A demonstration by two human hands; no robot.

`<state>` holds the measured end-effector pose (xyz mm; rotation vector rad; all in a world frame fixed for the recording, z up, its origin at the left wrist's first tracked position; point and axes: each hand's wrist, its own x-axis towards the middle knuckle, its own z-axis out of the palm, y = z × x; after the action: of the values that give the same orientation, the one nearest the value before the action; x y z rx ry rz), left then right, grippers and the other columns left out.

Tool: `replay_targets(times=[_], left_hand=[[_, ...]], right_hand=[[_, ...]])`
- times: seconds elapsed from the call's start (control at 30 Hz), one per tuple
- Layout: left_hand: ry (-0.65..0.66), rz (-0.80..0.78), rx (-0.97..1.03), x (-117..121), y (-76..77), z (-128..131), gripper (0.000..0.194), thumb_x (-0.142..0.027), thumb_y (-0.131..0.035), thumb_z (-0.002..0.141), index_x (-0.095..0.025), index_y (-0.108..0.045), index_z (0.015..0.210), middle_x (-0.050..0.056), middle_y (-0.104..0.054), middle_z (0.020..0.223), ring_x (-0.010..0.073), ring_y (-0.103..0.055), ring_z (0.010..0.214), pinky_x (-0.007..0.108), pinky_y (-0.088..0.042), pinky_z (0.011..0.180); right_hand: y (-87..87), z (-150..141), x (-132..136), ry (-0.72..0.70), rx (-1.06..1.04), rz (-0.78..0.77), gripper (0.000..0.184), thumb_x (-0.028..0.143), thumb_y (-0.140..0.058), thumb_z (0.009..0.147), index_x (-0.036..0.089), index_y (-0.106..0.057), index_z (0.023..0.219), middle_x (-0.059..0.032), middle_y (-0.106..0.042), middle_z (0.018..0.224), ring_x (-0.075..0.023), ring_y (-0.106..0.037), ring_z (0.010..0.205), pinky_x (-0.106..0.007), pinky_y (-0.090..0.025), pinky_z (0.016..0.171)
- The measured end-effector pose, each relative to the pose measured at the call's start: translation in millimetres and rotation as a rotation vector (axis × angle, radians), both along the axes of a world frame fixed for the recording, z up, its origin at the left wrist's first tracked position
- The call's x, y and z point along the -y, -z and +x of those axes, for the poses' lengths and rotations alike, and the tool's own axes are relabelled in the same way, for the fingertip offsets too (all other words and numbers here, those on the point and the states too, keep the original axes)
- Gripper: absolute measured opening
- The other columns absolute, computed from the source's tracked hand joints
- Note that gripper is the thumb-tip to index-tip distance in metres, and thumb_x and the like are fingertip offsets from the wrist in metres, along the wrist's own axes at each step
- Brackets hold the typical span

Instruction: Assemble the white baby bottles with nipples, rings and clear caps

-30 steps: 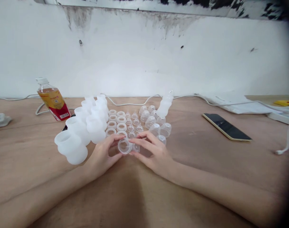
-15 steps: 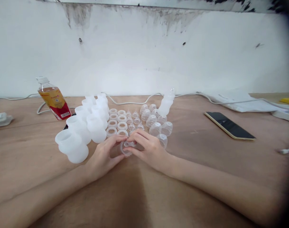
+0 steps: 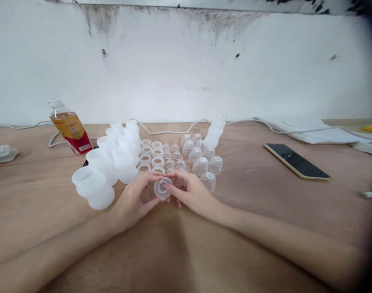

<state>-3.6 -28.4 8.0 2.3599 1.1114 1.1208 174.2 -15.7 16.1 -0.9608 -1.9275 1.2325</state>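
Note:
My left hand (image 3: 133, 199) curves its thumb and fingers around a translucent bottle collar ring (image 3: 156, 189), holding it just above the table. Inside the ring sits a clear silicone bottle nipple (image 3: 162, 189), its round base facing me. My right hand (image 3: 199, 197) presses its thumb onto the nipple, with its fingers behind the ring, partly hidden. Right beyond my hands are rows of more collar rings (image 3: 157, 162) and clear nipples (image 3: 177, 155). White bottle bodies (image 3: 97, 199) stand to the left, and clear dome caps (image 3: 200, 166) to the right.
A drink bottle (image 3: 72, 130) stands back left. An assembled white bottle (image 3: 213, 134) is behind the caps. On the right lie a phone (image 3: 296, 161) and a white plastic bag (image 3: 308, 131). A white cable (image 3: 170, 132) runs along the wall.
The ring has tilted so its open face points at me. The nipple now sits flat within it, and my right thumb has shifted onto its base. My left hand keeps its hold.

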Motion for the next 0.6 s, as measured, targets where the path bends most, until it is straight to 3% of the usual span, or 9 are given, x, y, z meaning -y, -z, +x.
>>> replay_targets(times=[0.07,0.13,0.3,0.47,0.6], left_hand=[[0.031,0.0,-0.04,0.1,-1.3,0.9,0.035,-0.026,-0.059,0.074,-0.021,-0.044,0.105,0.006,-0.056,0.108,0.0183,-0.052,0.101,0.031,-0.045,0.082],[0.032,-0.042,-0.04,0.4,-2.4,1.9,0.039,-0.029,-0.059,0.074,-0.019,-0.041,0.107,0.008,-0.054,0.108,0.0187,-0.053,0.097,0.03,-0.047,0.075],[-0.003,-0.191,-0.064,2.7,-2.5,4.1,0.012,-0.026,-0.042,0.083,-0.018,-0.048,0.089,0.001,-0.058,0.078,0.0104,-0.056,0.063,0.023,-0.046,0.058],[-0.047,-0.111,-0.164,4.2,0.8,3.6,0.008,-0.02,-0.043,0.079,-0.019,-0.049,0.084,-0.002,-0.06,0.073,0.0106,-0.057,0.064,0.021,-0.044,0.057],[-0.094,-0.002,-0.216,5.1,3.3,2.0,0.005,-0.019,-0.044,0.078,-0.02,-0.047,0.081,-0.002,-0.058,0.071,0.0112,-0.056,0.063,0.021,-0.042,0.056]], right_hand=[[1.9,0.2,-0.5,0.034,-0.01,-0.034,0.02,0.031,-0.044,0.082,0.017,-0.05,0.095,-0.0002,-0.056,0.069,-0.0085,-0.053,0.051,-0.018,-0.04,0.039],[2.3,0.6,0.3,0.093,0.026,0.029,0.015,0.026,-0.046,0.08,0.017,-0.05,0.091,0.0006,-0.054,0.069,-0.0077,-0.052,0.05,-0.018,-0.041,0.04],[1.7,0.8,4.0,0.124,0.213,0.36,0.01,0.013,-0.046,0.076,0.018,-0.049,0.085,0.0003,-0.053,0.072,-0.0085,-0.05,0.058,-0.021,-0.044,0.054],[3.9,1.2,6.2,0.078,0.41,0.569,0.013,0.011,-0.04,0.078,0.017,-0.044,0.089,-0.0055,-0.054,0.087,-0.0134,-0.053,0.072,-0.027,-0.043,0.062],[4.4,0.1,8.3,0.036,0.589,0.68,0.011,0.014,-0.037,0.081,0.014,-0.041,0.09,-0.0067,-0.056,0.079,-0.0155,-0.054,0.063,-0.026,-0.039,0.052]])
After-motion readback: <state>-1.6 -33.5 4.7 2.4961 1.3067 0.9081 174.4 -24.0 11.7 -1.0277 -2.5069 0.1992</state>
